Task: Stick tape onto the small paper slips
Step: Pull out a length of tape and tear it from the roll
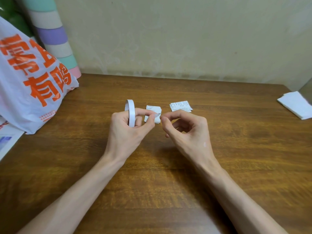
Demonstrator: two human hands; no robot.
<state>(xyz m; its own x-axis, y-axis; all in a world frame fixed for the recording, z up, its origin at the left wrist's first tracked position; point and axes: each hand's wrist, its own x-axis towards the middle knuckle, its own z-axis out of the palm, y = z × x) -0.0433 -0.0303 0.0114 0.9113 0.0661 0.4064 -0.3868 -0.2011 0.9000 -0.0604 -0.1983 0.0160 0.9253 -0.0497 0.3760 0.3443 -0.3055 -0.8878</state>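
A white tape roll (pixel 131 114) is gripped upright in the left hand (pixel 128 130). The right hand (pixel 184 127) is curled, its thumb and forefinger set at the loose tape end (pixel 157 114); whether that end is pinched cannot be told. A stack of printed paper slips (pixel 152 109) is seen on the wooden table (pixel 168 183), just behind the fingers.

White plastic bag (pixel 33 78): large orange Chinese characters, of which 有 reads clearly; the others are creased or cut off. Its small orange print, and the fine print on the paper slips (pixel 180 106), cannot be read.
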